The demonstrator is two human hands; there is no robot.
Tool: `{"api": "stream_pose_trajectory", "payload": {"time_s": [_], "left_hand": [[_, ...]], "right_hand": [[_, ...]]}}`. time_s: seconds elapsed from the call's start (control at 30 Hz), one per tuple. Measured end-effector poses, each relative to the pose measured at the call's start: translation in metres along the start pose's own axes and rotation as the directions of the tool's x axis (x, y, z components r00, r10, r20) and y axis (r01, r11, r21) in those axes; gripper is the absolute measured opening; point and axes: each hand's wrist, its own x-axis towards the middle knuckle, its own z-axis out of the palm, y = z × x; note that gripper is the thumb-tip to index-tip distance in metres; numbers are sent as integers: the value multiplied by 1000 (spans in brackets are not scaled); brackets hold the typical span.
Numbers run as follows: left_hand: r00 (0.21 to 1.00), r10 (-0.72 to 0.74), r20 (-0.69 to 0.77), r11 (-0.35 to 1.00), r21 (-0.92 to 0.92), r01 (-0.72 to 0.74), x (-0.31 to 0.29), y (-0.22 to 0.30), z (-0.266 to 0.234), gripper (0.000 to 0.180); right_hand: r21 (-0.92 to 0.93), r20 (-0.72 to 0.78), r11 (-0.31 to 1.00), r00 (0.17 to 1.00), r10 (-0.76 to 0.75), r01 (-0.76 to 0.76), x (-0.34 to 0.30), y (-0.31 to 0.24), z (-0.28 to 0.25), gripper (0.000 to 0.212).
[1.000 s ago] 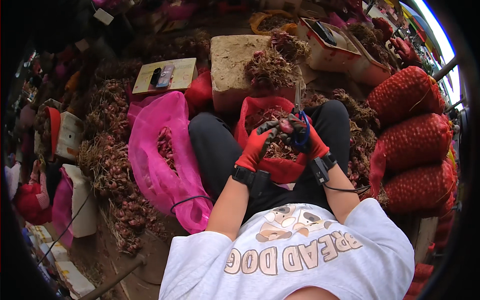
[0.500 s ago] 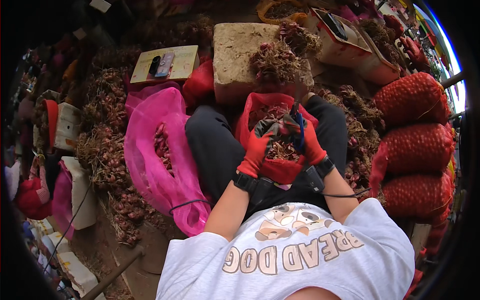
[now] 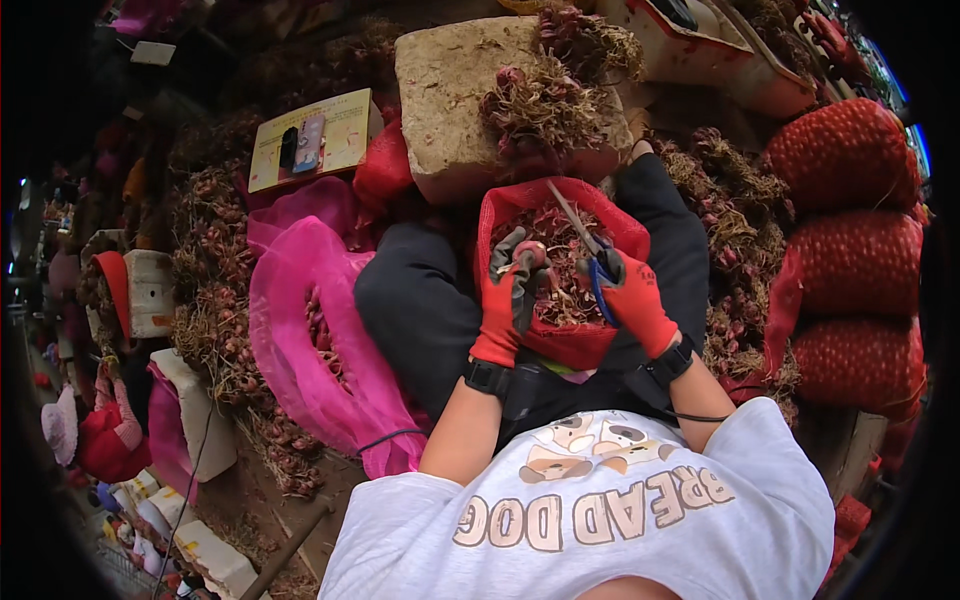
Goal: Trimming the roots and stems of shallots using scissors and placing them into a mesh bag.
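Note:
Both my hands wear red and grey work gloves over a red mesh bag (image 3: 575,345), which lies open between my knees with dry shallot trimmings (image 3: 560,300) in it. My left hand (image 3: 511,290) is closed around a shallot (image 3: 531,254) whose pinkish bulb shows at the fingertips. In my right hand (image 3: 632,292) is a pair of scissors (image 3: 574,217) with blue handles; the blades point up and to the left over the bag. The scissors and the shallot are apart. Beyond the bag, bunches of dried shallots (image 3: 548,105) lie on a worn foam block (image 3: 440,110).
A pink mesh bag (image 3: 290,330) with shallots lies left of my leg. Behind it a phone (image 3: 309,142) rests on a yellow box (image 3: 262,160). Full red mesh sacks (image 3: 855,265) are stacked at the right. Shallot bunches (image 3: 215,290) line the left side; more (image 3: 735,230) lie by my right leg.
My hands have drawn apart, and the scissors have swung away from the left hand. The shallot now shows plainly in my left hand. The whole view has shifted and tilted slightly.

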Motion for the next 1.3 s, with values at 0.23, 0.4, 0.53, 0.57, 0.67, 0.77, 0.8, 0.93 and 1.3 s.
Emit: {"api": "stream_pose_trajectory", "payload": {"time_s": [0.23,0.4,0.53,0.57,0.67,0.77,0.8,0.93,1.3], "left_hand": [[982,98,163,995,-23,-95,-4,7,3,41],[973,42,227,959,-282,24,-6,13,-2,42],[974,20,227,974,-226,33,-9,13,4,33],[979,5,204,973,-227,42,-8,11,0,35],[986,-52,160,959,-269,94,-3,3,-16,39],[984,-83,155,936,-326,130,-2,2,-21,38],[988,-55,143,948,-304,97,-2,2,-18,38],[986,1,166,957,-287,47,-2,4,-13,37],[985,-53,166,864,-488,129,-1,0,-14,31]], "right_hand": [[-240,85,970,996,-29,49,-42,18,-3,30],[-270,57,961,997,-47,61,-51,10,0,30],[-310,36,947,996,-78,85,-48,23,1,29],[-308,20,947,996,-90,92,-46,25,1,28],[-326,60,944,997,-43,60,-46,21,-3,28],[-363,60,923,992,-110,124,-48,24,-3,28],[-384,67,917,994,-89,108,-49,23,-4,28],[-434,92,894,992,-82,114,-52,21,-5,25],[-450,93,884,991,-92,124,-55,21,1,28]]}}
